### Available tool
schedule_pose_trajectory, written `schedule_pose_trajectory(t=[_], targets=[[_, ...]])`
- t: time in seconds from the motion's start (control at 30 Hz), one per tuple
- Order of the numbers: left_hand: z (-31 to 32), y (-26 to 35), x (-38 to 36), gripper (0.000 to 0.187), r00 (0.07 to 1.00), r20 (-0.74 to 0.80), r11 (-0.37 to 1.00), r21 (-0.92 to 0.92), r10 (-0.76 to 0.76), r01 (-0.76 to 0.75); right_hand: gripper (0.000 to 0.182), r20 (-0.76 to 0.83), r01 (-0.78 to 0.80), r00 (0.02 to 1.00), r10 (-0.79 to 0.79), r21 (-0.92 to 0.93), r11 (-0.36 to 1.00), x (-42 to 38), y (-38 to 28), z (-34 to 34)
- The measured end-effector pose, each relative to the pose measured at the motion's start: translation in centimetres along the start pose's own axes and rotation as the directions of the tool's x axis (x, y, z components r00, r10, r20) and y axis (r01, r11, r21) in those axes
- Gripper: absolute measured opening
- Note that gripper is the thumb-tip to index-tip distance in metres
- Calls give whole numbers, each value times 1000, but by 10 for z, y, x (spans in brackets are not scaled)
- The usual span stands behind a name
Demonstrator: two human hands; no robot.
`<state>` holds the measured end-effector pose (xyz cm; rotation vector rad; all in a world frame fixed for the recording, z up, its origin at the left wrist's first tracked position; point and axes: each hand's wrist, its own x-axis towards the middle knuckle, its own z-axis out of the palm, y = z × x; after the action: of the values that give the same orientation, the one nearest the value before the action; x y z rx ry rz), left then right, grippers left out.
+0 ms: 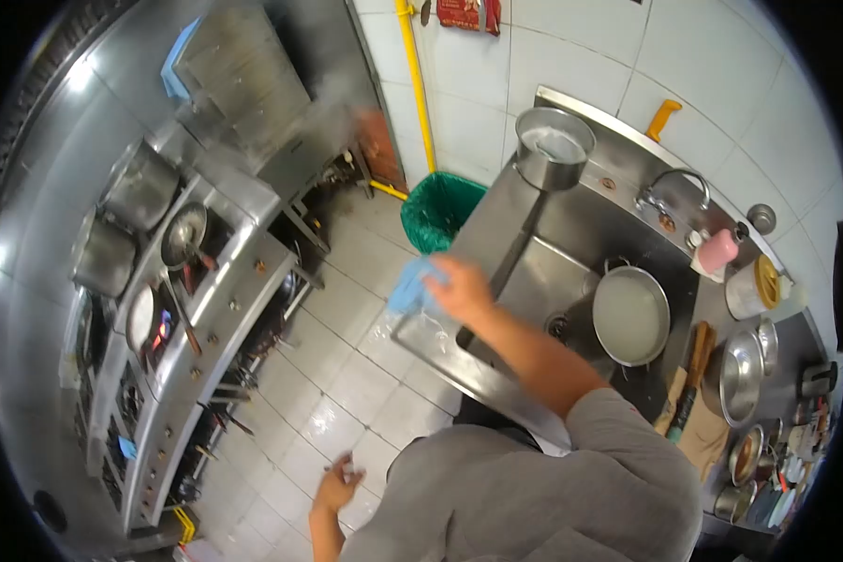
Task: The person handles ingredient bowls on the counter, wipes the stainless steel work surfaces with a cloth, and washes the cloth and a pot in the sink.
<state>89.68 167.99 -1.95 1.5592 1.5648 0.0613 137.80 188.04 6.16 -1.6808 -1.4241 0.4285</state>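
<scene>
A light blue cloth [408,288] is in my right hand [461,288], which is closed on it and slightly blurred. My right arm reaches across the front left corner of the steel sink counter [454,361], and the cloth hangs just past that edge, over the floor. Behind the cloth stands a green bin [437,214] with a liner. Low at my side, my left hand [337,484] is empty, its fingers loosely bent and apart above the tiles. A large pot [631,316] of cloudy liquid sits in the sink basin [553,265].
Another pot [554,150] stands on the counter's back corner, left of the faucet [670,192]. A pink bottle [717,251] and metal bowls [738,375] line the right side. Leftward, the stove [197,375] holds pans, with flame under one pan [142,318].
</scene>
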Motion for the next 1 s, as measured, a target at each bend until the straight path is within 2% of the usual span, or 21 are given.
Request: schedule_pose_trajectory(t=[0.03,0.07,0.13,0.17,0.2,0.27,0.33,0.43,0.47,0.57,0.6,0.63,0.67,0.7,0.73,0.77,0.8,0.83,0.9,0.97,1.0], targets=[[2,-3,-7,71,991,0,990,-57,-133,133,44,-280,84,958,-69,43,996,29,22,-23],[3,-26,-12,74,985,-48,980,109,-164,168,47,-454,64,886,-90,-72,995,65,29,-63],[-7,-38,-32,78,958,-94,885,367,-271,286,40,-747,53,605,-274,-305,951,133,46,-131],[-12,-49,-37,78,956,-92,881,373,-278,292,40,-644,19,733,-219,-303,953,162,51,-172],[-20,-60,-40,78,942,-45,891,314,-333,329,42,-514,-274,858,-6,-467,840,192,58,-202],[-38,-57,-28,78,924,5,892,263,-382,367,43,-357,-430,899,253,-613,663,244,106,-224],[-67,-31,-3,79,866,118,862,231,-486,452,44,-287,-443,896,338,-633,636,278,140,-224],[-94,-166,88,80,966,237,859,510,-99,-37,48,-65,-443,819,570,-703,556,301,192,-213],[-120,-6,97,80,946,52,858,439,-321,267,50,0,-440,767,641,-727,527,304,209,-212],[-158,62,192,72,999,27,848,529,-42,21,43,-33,-370,809,587,-804,465,335,285,-194],[-168,98,219,66,994,19,843,528,109,-102,43,-58,-387,805,591,-806,448,329,271,-209],[-173,140,243,62,956,-26,823,517,291,-237,36,-262,-490,858,441,-676,551,317,245,-226],[-173,185,262,57,885,-67,779,509,460,-366,30,-474,-535,830,293,-528,660,306,222,-243],[-171,235,272,52,845,-88,798,391,528,-458,30,-495,-558,814,303,-526,641,297,213,-260],[-162,281,281,47,804,-110,797,267,584,-542,36,-562,-546,756,334,-262,796,283,206,-276],[-146,316,294,44,795,-69,797,4,603,-604,43,-617,-471,688,381,19,882,265,199,-293],[-126,349,301,40,783,-24,752,-261,622,-605,45,-582,-330,662,472,338,881,240,176,-298],[-101,385,302,40,749,72,702,-419,658,-576,48,-535,-138,651,539,615,777,216,153,-296],[-47,462,286,41,667,288,638,-679,687,-363,51,-452,62,746,488,778,625,171,135,-294],[24,529,264,50,547,526,607,-794,651,41,50,-336,196,895,295,888,417,107,119,-283],[60,556,254,56,461,630,577,-771,625,271,53,-441,295,785,435,884,363,84,92,-263]])
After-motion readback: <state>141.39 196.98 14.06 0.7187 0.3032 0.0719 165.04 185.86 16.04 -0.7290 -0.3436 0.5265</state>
